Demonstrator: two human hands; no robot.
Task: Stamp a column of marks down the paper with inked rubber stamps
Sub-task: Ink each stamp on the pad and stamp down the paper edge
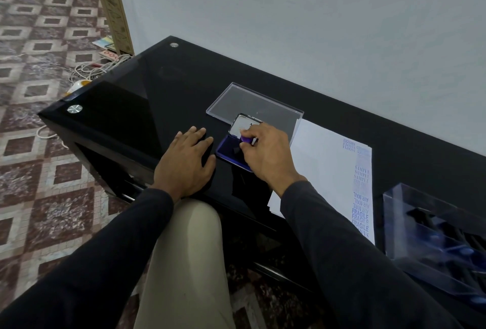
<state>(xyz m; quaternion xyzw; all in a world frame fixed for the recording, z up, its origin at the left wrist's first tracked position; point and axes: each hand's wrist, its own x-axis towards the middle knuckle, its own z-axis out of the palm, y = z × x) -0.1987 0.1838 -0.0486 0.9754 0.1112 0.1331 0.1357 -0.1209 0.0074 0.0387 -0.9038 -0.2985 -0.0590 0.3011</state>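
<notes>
The right hand point(263, 148) pinches a purple stamp point(246, 139) on the ink pad point(228, 148), hiding most of it. The left hand point(188, 160) lies flat beside the pad.

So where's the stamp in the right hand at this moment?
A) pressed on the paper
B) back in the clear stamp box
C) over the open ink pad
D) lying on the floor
C: the right hand pinches the purple stamp over the open ink pad, left of the paper.
</notes>
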